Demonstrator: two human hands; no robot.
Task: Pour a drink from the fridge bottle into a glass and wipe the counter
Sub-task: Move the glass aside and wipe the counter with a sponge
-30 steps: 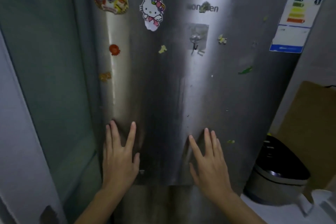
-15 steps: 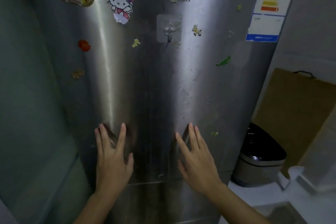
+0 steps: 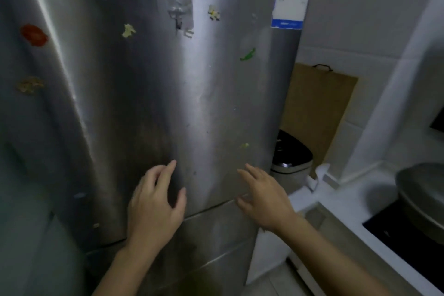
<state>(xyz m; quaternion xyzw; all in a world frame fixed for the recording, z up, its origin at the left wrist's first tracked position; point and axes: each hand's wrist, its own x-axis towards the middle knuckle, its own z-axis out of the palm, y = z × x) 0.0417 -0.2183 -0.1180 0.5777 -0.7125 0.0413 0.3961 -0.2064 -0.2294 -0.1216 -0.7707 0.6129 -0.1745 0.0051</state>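
At the closed fridge door, left hand and right hand have lifted off, open and empty, bottle unfetched.

Hands lifting off the fridge door as the view swings right

A second ago both palms lay flat, fingers spread, on the lower part of the fridge door; now the left hand has curled its fingers and sits nearer the door's middle, while the right hand has drifted toward the door's right edge, fingers loose, down by the seam above the lower door. The view has swung right and downward: the cartoon stickers at the door's top have slid mostly out of sight, and right of the fridge a white counter, a grey pot and a dark cooktop have come into view.
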